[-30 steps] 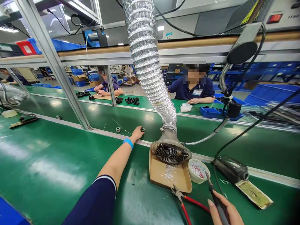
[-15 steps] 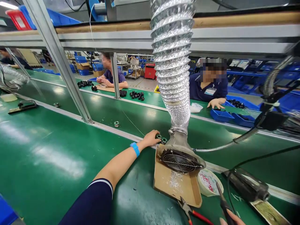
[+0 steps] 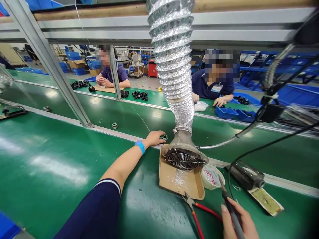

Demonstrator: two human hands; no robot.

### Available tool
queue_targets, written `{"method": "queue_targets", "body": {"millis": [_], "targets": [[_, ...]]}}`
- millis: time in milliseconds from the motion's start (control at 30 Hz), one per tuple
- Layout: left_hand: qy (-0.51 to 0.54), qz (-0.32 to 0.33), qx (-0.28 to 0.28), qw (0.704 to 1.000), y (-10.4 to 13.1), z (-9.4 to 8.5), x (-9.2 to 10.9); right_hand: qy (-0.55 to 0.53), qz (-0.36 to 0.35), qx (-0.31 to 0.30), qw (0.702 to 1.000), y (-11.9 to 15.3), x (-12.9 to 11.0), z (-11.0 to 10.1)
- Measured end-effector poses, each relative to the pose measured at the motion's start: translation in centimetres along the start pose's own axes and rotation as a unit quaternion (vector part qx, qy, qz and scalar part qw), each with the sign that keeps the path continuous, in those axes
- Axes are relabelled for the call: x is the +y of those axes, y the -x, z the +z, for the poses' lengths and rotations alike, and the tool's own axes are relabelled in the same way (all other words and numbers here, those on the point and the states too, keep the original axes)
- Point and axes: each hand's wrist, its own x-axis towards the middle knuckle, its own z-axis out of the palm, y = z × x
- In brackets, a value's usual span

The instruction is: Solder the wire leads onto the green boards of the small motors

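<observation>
Our left hand [image 3: 155, 138] reaches to the belt's edge, fingers curled onto a small black ring part [image 3: 163, 137] just left of the fan hood [image 3: 183, 155]; the hand covers most of the part, so the grip looks closed but we can't be sure. Our right hand [image 3: 239, 223], cut off by the frame's bottom edge, is wrapped around a soldering iron [image 3: 229, 205]. Red-handled cutters [image 3: 196, 212] lie beside it.

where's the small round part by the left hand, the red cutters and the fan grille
round part [image 3: 163, 137], head view, its top face
red cutters [image 3: 199, 215], head view, a red handle
fan grille [image 3: 183, 159], head view, centre of the wire mesh
</observation>
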Motion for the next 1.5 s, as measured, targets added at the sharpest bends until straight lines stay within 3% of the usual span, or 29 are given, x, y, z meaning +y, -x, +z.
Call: {"method": "queue_targets", "body": {"millis": [167,400,600,700,833,900,1000,1067,1100,1167,1333,1500], "targets": [[-0.003,-0.029,0.036,0.999,4.5,-1.2,0.8,-0.013,-0.053,0.028,0.998,0.4,-0.7,-0.2],[0.054,-0.059,-0.032,0.996,13.8,-1.9,0.6,-0.017,-0.144,0.042,0.988,1.2,-1.6,-0.3],[0.161,-0.090,-0.026,0.982,17.0,-2.3,0.1,-0.034,-0.135,0.076,0.987,2.3,-2.2,-0.7],[0.228,-0.104,-0.011,0.968,18.6,-1.9,1.5,-0.048,-0.120,0.105,0.986,3.4,-3.2,-1.3],[0.342,-0.107,-0.043,0.933,21.8,-1.2,5.5,-0.110,-0.117,0.124,0.979,6.2,-5.9,-2.1],[0.400,-0.106,-0.080,0.907,23.4,-1.0,7.9,-0.177,-0.152,0.044,0.971,7.8,-7.6,-2.5],[0.511,-0.106,-0.141,0.841,24.9,-0.9,11.2,-0.227,-0.157,-0.096,0.956,9.2,-10.1,-2.9],[0.557,-0.104,-0.181,0.804,25.4,-1.0,12.7,-0.197,-0.159,-0.136,0.958,9.4,-11.4,-3.0],[0.558,-0.104,-0.199,0.799,25.6,-1.0,13.3,-0.175,-0.167,-0.152,0.958,9.4,-11.9,-2.9],[0.529,-0.102,-0.219,0.813,25.8,-1.2,14.1,-0.158,-0.187,-0.183,0.952,9.1,-12.5,-2.8],[0.388,-0.026,-0.212,0.897,26.1,-1.5,14.9,-0.187,-0.184,-0.266,0.928,8.9,-12.3,-2.4],[0.331,0.061,-0.178,0.925,26.3,-1.3,15.2,-0.188,-0.150,-0.310,0.920,9.0,-11.9,-2.4]]}}
